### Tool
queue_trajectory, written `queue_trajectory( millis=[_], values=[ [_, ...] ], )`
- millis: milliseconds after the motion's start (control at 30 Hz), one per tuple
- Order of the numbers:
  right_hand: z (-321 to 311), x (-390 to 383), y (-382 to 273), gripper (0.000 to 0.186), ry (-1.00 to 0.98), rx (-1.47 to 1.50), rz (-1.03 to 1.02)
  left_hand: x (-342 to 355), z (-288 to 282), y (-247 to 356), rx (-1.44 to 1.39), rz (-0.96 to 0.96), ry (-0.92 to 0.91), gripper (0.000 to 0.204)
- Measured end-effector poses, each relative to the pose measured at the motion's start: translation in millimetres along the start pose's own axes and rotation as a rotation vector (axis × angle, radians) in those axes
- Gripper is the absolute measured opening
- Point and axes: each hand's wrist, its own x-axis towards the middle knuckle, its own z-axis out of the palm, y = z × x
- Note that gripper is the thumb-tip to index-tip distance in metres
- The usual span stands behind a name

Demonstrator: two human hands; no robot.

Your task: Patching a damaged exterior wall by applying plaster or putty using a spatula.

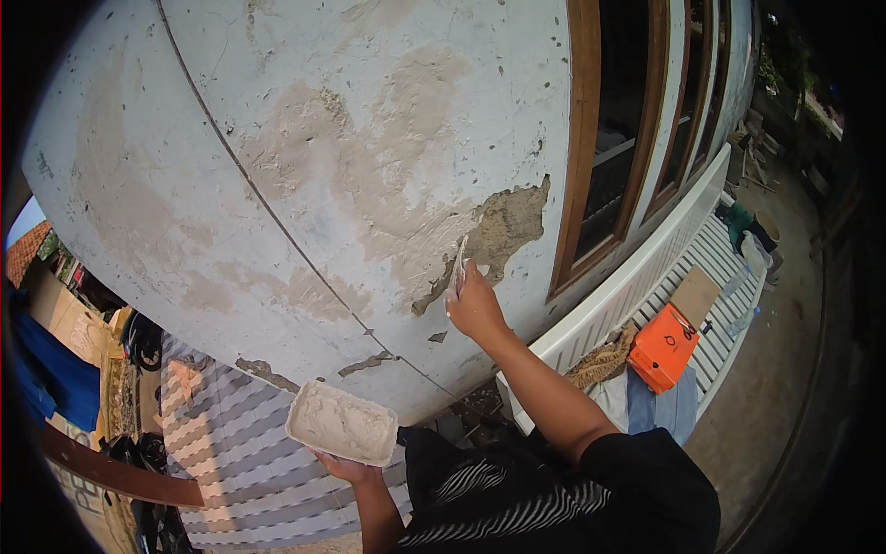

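A pale rectangular tub [296, 434] full of beige filler paste [341, 423] rests on my left hand [345, 466], whose fingers go under its base. My right hand [475, 305] is closed around a putty knife [460, 255], held upright with its thin, paste-smeared blade at the wall. The blade meets the left edge of a bare patch [508, 226] where the white paint has come off and rough grey-brown mortar shows. Smeared beige filler [388, 203] spreads over the wall [498, 92] to the left of the knife. My right fingers partly hide the handle.
A dark cable [277, 222] runs slantwise down the wall. Wood-framed windows [577, 138] stand to the right, above a white slatted bench [591, 319] holding an orange box [663, 349], cloths and bottles. Striped tiled floor [249, 480] lies below left, near a brown beam [120, 468].
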Motion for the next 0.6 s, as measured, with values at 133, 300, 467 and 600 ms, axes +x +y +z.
queue_trajectory(
  millis=[133,300,467,600],
  values=[
    [30,-3,-34,0.03,0.004,0.067,-0.05,2,0,2,0.009,0.01,0.019,0.064],
    [58,-38,-52,0.029,-0.117,0.136,-0.178,1,7,2,-0.004,-0.005,-0.061,0.064],
    [34,-55,-31,0.032,-0.204,0.192,-0.18,1,7,4,0.02,0.029,-0.029,0.064],
    [1,-36,-3,0.035,0.055,0.06,-0.047,-3,3,9,0.01,0.052,-0.032,0.064]
  ],
)
